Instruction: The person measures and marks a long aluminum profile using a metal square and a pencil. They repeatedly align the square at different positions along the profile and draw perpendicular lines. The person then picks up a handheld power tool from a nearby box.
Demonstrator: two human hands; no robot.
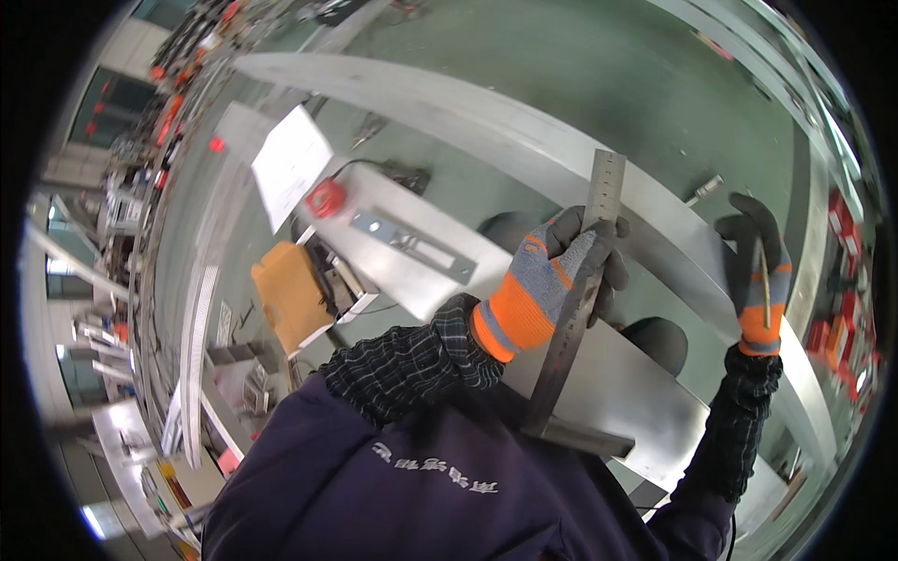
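Head view: steel square held upright in the left of two gloved hands, at 3 o'clock.
The left hand, in a grey-and-orange glove, was closed around the upper blade of the steel square, whose blade end pointed to 2 o'clock and whose crosspiece sat at 5 o'clock, before the dark jacket. The right hand, farther out at 3 o'clock, had its fingers bent around a thin stick; how firmly could not be told. Toward 10 o'clock, a slotted plate and a red round object lay on a pale metal beam, with a white sheet just beyond. An open cardboard box stood at 9 o'clock.
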